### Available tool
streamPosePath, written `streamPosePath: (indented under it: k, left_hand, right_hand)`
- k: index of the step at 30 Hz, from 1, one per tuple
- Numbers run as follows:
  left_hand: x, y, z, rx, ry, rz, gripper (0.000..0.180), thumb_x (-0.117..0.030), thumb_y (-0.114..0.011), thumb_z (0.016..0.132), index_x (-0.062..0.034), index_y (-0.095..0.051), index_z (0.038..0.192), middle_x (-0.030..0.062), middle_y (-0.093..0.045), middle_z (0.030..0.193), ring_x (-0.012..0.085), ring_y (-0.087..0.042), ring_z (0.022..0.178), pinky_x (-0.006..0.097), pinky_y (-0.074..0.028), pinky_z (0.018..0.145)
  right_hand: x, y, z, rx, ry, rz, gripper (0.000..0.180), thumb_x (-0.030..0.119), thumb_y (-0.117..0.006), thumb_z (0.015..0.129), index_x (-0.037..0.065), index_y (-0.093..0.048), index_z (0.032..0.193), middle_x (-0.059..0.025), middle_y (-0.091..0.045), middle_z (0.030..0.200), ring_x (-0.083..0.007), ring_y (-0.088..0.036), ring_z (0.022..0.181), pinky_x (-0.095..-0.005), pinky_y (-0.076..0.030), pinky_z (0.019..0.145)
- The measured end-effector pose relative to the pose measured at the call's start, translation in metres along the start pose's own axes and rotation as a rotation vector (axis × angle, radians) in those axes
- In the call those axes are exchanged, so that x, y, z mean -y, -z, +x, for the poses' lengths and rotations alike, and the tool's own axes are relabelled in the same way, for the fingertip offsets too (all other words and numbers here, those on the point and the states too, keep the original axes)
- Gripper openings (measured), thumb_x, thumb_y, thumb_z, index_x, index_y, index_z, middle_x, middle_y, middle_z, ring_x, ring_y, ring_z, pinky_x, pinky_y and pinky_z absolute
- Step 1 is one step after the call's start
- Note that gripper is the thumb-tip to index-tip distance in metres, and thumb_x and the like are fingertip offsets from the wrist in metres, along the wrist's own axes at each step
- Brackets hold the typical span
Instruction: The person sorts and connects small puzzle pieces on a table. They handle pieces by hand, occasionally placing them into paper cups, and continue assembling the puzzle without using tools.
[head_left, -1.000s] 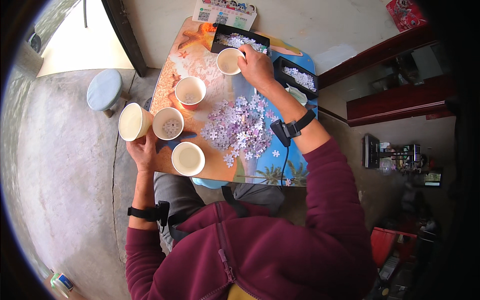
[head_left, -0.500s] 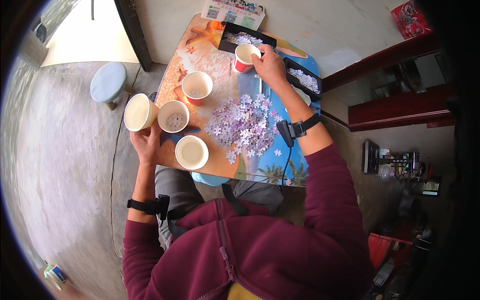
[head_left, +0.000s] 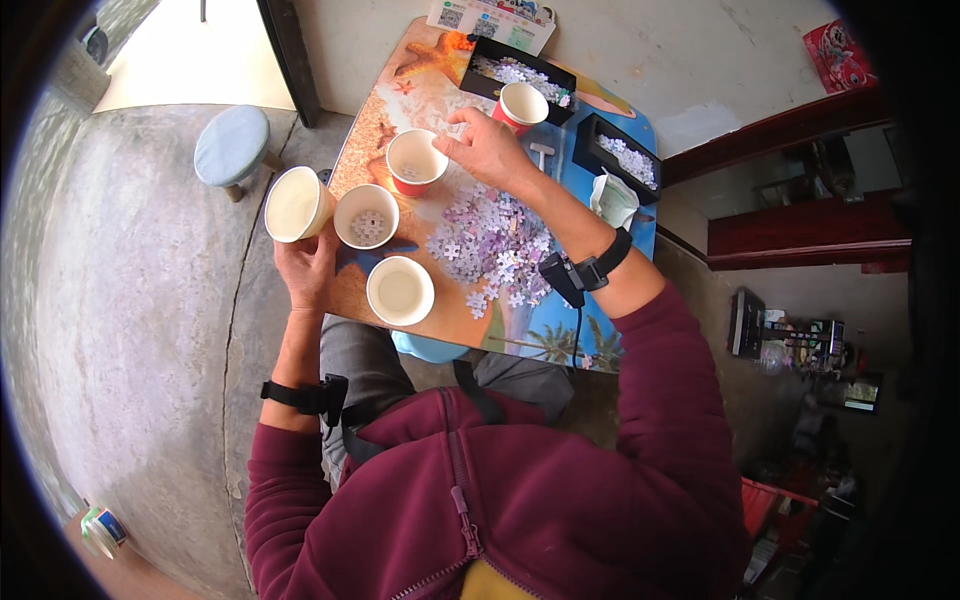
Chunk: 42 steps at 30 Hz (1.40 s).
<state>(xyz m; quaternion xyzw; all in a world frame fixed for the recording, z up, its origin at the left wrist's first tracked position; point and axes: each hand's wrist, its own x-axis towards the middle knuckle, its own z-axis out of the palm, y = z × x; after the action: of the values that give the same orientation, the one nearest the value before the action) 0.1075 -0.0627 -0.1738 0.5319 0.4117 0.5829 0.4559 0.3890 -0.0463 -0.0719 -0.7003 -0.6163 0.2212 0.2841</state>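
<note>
My left hand (head_left: 308, 268) gripped a paper cup (head_left: 294, 204) from below, fingers wrapped round its wall, holding it tilted just off the table's (head_left: 470, 322) left edge. It looked empty from where I stood, so I judged it light and easily crushed (thin paper gives under a hard squeeze); a loose wrap round the middle seemed the sound place to take it, not the rim.

My right hand (head_left: 487, 150) reached across the board, fingers drawn together at the tips as if pinching a puzzle piece, though whether anything sat between them I could not tell. It hovered between two red cups: one (head_left: 415, 160) just to its left, one (head_left: 522, 104) just beyond it.

Nearer me, a cup (head_left: 366, 216) with a few pieces in the bottom stood beside the held one, and another (head_left: 400, 291) stood close to the table's near edge. The pile (head_left: 492, 246) of pale lilac pieces lay under my right forearm, small, flat and slippery to pick singly.

Further out, two black trays (head_left: 520, 76) (head_left: 622, 156) held more pieces. A round stool (head_left: 231, 146) stood on the concrete floor to my left.
</note>
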Motion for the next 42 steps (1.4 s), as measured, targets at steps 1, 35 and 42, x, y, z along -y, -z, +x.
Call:
streamPosePath:
  k: [1,35,42]
  left_hand:
    - [0.001,0.0,0.0,-0.005,0.004,0.009,0.042,-0.005,-0.069,0.084,0.002,-0.05,0.12,0.0082,-0.061,0.109,0.0135,-0.062,0.092,0.025,-0.053,0.076]
    - [0.0,-0.001,0.0,-0.013,0.009,0.02,0.039,-0.007,-0.071,0.083,0.0009,-0.054,0.116,0.0061,-0.06,0.108,0.0102,-0.061,0.088,0.021,-0.051,0.069]
    - [-0.005,-0.004,-0.001,-0.011,0.026,-0.061,0.043,-0.006,-0.071,0.082,0.001,-0.051,0.119,0.0059,-0.061,0.106,0.009,-0.06,0.087,0.021,-0.05,0.069]
  right_hand:
    - [0.001,-0.006,0.002,0.014,0.049,0.042,0.034,0.03,-0.066,0.08,0.005,-0.061,0.102,-0.0129,-0.067,0.074,-0.029,-0.066,0.072,-0.0396,-0.051,0.064]
    - [-0.008,0.01,0.025,-0.358,0.11,-0.256,0.036,0.02,-0.064,0.083,0.004,-0.053,0.113,-0.0125,-0.065,0.07,-0.0289,-0.066,0.066,-0.0408,-0.051,0.061]
    - [0.048,-0.003,-0.028,0.07,0.607,-0.162,0.033,0.013,-0.065,0.079,0.014,-0.059,0.111,-0.0072,-0.064,0.076,-0.025,-0.065,0.066,-0.0377,-0.051,0.059]
